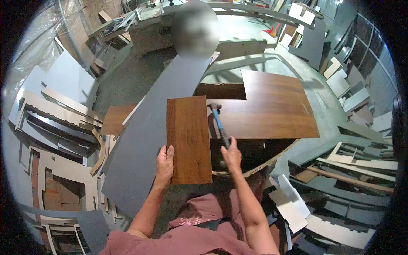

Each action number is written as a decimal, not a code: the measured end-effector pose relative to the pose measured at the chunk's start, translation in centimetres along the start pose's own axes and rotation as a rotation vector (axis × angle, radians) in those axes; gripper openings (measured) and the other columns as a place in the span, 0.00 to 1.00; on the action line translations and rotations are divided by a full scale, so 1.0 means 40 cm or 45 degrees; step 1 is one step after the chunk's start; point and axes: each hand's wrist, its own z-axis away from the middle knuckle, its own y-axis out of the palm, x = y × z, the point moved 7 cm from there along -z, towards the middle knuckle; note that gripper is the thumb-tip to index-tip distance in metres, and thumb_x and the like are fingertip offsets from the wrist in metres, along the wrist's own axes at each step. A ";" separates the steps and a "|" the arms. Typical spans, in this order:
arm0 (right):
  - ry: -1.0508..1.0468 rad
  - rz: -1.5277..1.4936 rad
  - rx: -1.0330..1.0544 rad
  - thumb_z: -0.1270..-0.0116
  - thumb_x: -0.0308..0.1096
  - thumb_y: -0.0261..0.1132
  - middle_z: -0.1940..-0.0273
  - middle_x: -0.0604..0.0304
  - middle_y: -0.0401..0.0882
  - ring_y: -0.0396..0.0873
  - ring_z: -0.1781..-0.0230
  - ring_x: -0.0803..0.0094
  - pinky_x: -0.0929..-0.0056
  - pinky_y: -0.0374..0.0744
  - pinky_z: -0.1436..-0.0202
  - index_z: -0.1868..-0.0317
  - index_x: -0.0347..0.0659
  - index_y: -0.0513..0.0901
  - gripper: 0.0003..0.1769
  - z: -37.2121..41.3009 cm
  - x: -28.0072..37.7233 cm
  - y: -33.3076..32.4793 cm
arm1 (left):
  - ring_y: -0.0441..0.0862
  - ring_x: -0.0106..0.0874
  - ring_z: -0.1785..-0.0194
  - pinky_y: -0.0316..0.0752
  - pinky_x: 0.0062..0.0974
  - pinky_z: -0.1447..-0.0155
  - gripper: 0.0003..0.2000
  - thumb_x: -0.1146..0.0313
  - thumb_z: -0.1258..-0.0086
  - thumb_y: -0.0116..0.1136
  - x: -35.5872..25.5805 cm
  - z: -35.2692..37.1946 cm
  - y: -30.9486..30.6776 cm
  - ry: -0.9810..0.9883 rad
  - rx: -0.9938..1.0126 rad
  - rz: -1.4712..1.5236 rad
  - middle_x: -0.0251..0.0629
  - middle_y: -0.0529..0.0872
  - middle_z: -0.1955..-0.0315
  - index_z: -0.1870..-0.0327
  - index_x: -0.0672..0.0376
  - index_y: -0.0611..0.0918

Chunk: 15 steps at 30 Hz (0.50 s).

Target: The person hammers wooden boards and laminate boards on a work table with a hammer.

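Wood-grain board: the narrow rectangular board [189,140] is in front of the person, over the right side of the grey panel [140,140] and just beside the left end of the L-shaped panel [272,114].
Board axis: its long side runs away from the person, nearly straight ahead; one short edge faces the lap, the other faces the far desk [242,47].
Left grip: the left hand [165,165] is clamped on the board's left edge near its near corner, thumb on the face.
Right grip: the right hand [231,156] is closed around the dark handle of the claw hammer [218,120].
Hammer axis: the shaft points away from the person and leans slightly left, its head beside the board's right edge; whether the head touches the L-shaped panel, I cannot tell.
Counts: one hammer, one board in hand, one L-shaped panel, one long grey panel, one small wood-grain piece [117,119] at the left; the offcuts are too jumbled to count.
Edges: the L-shaped panel's near edge borders a dark opening [259,151] with a ragged brown rim; the grey panel slants from far right to near left.
Room: pale floor [325,117] separates the L-shaped panel from the right-hand offcuts [357,163]; dark floor [123,78] lies left of the grey panel's far end.
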 end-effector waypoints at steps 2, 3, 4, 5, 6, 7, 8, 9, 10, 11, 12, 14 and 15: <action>0.011 -0.154 -0.056 0.42 0.41 0.63 0.59 0.46 0.81 0.79 0.59 0.49 0.57 0.75 0.56 0.40 0.42 0.68 0.29 0.020 -0.051 -0.077 | 0.73 0.31 0.51 0.68 0.30 0.44 0.25 0.52 0.26 0.44 0.007 -0.018 0.022 0.058 0.006 -0.200 0.44 0.78 0.55 0.46 0.71 0.70; -0.169 -0.238 -0.160 0.41 0.40 0.62 0.54 0.44 0.79 0.79 0.56 0.52 0.58 0.74 0.54 0.41 0.41 0.68 0.28 0.035 -0.082 -0.119 | 0.74 0.31 0.51 0.68 0.30 0.45 0.24 0.53 0.26 0.43 0.014 -0.034 0.042 0.070 0.007 -0.217 0.43 0.78 0.56 0.47 0.71 0.71; -0.243 -0.326 -0.255 0.39 0.38 0.62 0.54 0.48 0.79 0.79 0.56 0.59 0.63 0.74 0.53 0.40 0.39 0.68 0.27 0.058 -0.134 -0.150 | 0.74 0.32 0.52 0.68 0.30 0.45 0.24 0.53 0.25 0.42 0.028 -0.043 0.064 0.060 0.014 -0.240 0.43 0.79 0.57 0.48 0.70 0.72; 0.031 -0.420 -0.131 0.38 0.36 0.62 0.59 0.52 0.78 0.77 0.58 0.65 0.70 0.74 0.51 0.40 0.35 0.67 0.27 0.107 -0.114 -0.218 | 0.74 0.32 0.52 0.68 0.30 0.45 0.24 0.52 0.26 0.42 0.027 -0.048 0.097 0.066 0.064 -0.297 0.45 0.79 0.56 0.48 0.70 0.72; 0.044 -0.492 -0.222 0.37 0.36 0.63 0.60 0.56 0.75 0.73 0.60 0.70 0.74 0.73 0.52 0.40 0.33 0.66 0.28 0.148 -0.118 -0.274 | 0.75 0.33 0.52 0.68 0.30 0.46 0.25 0.51 0.26 0.42 0.018 -0.063 0.137 0.098 0.113 -0.342 0.46 0.79 0.56 0.48 0.70 0.72; 0.076 -0.488 -0.266 0.37 0.34 0.62 0.56 0.58 0.74 0.73 0.62 0.71 0.73 0.73 0.55 0.40 0.33 0.66 0.27 0.176 -0.128 -0.321 | 0.75 0.34 0.51 0.68 0.30 0.46 0.26 0.50 0.26 0.42 0.046 -0.083 0.175 0.098 0.140 -0.370 0.47 0.79 0.55 0.48 0.71 0.73; 0.098 -0.471 -0.316 0.36 0.34 0.61 0.55 0.59 0.74 0.72 0.62 0.72 0.74 0.73 0.57 0.40 0.32 0.65 0.27 0.196 -0.180 -0.358 | 0.75 0.34 0.51 0.68 0.30 0.45 0.26 0.50 0.27 0.43 0.080 -0.112 0.215 0.116 0.160 -0.395 0.49 0.79 0.55 0.49 0.71 0.73; 0.117 -0.459 -0.362 0.35 0.33 0.61 0.54 0.60 0.73 0.72 0.63 0.74 0.75 0.73 0.59 0.39 0.32 0.65 0.26 0.227 -0.222 -0.382 | 0.76 0.35 0.50 0.68 0.30 0.45 0.27 0.49 0.27 0.44 0.098 -0.136 0.257 0.224 0.170 -0.470 0.51 0.80 0.55 0.49 0.71 0.74; 0.206 -0.592 -0.338 0.35 0.33 0.60 0.55 0.60 0.73 0.71 0.64 0.76 0.78 0.73 0.60 0.39 0.32 0.65 0.27 0.263 -0.203 -0.408 | 0.77 0.36 0.50 0.68 0.30 0.45 0.26 0.50 0.27 0.44 0.099 -0.141 0.306 0.189 0.210 -0.334 0.51 0.80 0.55 0.49 0.71 0.74; 0.287 -0.726 -0.316 0.35 0.33 0.60 0.55 0.59 0.73 0.70 0.64 0.78 0.80 0.72 0.61 0.38 0.32 0.64 0.27 0.295 -0.183 -0.435 | 0.77 0.36 0.50 0.69 0.31 0.45 0.25 0.51 0.28 0.45 0.108 -0.154 0.347 0.189 0.200 -0.367 0.50 0.81 0.55 0.48 0.70 0.74; 0.293 -0.731 -0.405 0.34 0.33 0.59 0.61 0.62 0.73 0.68 0.70 0.81 0.83 0.70 0.68 0.37 0.35 0.63 0.27 0.326 -0.197 -0.451 | 0.78 0.40 0.50 0.69 0.33 0.46 0.24 0.53 0.28 0.46 0.148 -0.182 0.390 0.184 0.220 -0.303 0.54 0.81 0.56 0.50 0.70 0.74; 0.278 -0.820 -0.421 0.34 0.34 0.59 0.63 0.64 0.72 0.66 0.73 0.82 0.83 0.68 0.71 0.37 0.37 0.63 0.27 0.382 -0.189 -0.453 | 0.78 0.44 0.51 0.70 0.35 0.47 0.23 0.54 0.28 0.46 0.214 -0.245 0.452 0.170 0.196 -0.393 0.56 0.81 0.58 0.51 0.70 0.75; 0.277 -0.916 -0.426 0.34 0.35 0.59 0.66 0.65 0.71 0.65 0.76 0.83 0.83 0.67 0.75 0.37 0.38 0.63 0.27 0.402 -0.183 -0.446 | 0.79 0.47 0.52 0.71 0.37 0.48 0.22 0.54 0.28 0.46 0.245 -0.264 0.472 0.146 0.168 -0.498 0.58 0.81 0.59 0.52 0.70 0.75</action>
